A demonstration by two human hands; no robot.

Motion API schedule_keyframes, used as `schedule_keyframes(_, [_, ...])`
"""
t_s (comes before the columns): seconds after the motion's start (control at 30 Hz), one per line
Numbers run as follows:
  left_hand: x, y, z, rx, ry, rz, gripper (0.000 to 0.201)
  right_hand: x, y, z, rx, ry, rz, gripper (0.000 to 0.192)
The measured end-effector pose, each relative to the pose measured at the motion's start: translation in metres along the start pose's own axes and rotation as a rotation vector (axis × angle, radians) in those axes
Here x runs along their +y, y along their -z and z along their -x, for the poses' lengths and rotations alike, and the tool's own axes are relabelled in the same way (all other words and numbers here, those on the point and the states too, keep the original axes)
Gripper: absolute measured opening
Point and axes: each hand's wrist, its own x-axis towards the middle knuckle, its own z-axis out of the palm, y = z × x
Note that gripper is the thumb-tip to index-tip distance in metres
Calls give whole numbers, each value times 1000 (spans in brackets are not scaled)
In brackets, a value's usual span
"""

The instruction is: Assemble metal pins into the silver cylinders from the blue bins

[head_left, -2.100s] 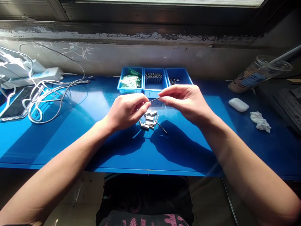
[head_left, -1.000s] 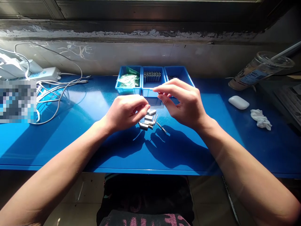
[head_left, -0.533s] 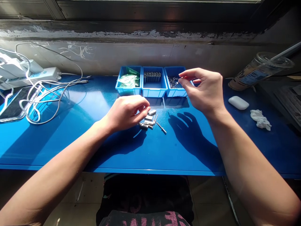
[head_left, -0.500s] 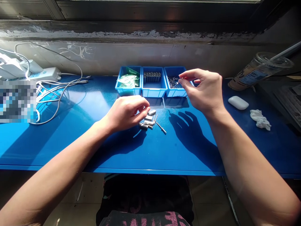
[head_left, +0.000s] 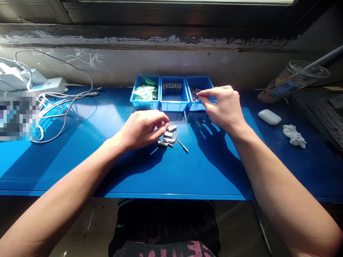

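While curled loosely beside the metal pieces (head_left: 168, 136) mid-table, left hand (head_left: 142, 128) grips nothing certain; right hand (head_left: 222, 107), nearer, pinches fingertips over pins (head_left: 195, 93) in right bin (head_left: 201, 106), grasp unclear.

Right hand (head_left: 223, 107) over right blue bin (head_left: 199, 93), left hand (head_left: 143, 127) beside metal parts (head_left: 168, 137)

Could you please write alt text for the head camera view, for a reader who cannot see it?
A person's right hand reaches into the right blue bin of small pins, while the left hand rests curled beside a pile of small metal parts on a blue table.
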Motion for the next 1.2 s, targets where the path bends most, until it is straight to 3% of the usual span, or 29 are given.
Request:
schedule_keyframes(0.5, [-1, 1, 0, -98, 69, 18, 19, 11, -16, -1, 6, 16, 5, 25])
schedule_keyframes(0.67, [1, 11, 0, -288, 178, 28, 17, -4, -4, 4, 134, 168, -57, 22])
schedule_keyframes(0.73, [3, 14, 1, -351, 223, 43, 22, -12, 1, 9, 33, 310, -180, 21])
schedule_keyframes(0.83, [6, 16, 2, -400, 251, 70, 32, -21, -1, 17, -266, 502, -283, 27])
schedule_keyframes(0.97, [4, 15, 3, -430, 262, 82, 34, -23, -15, 25, -568, 560, -220, 44])
schedule_keyframes(1.03, [3, 15, 3, -422, 262, 70, 30, -21, -21, 25, -622, 550, -239, 45])
schedule_keyframes(1.2, [0, 14, 2, -413, 266, 67, 26, -20, -24, 25, -609, 529, -270, 37])
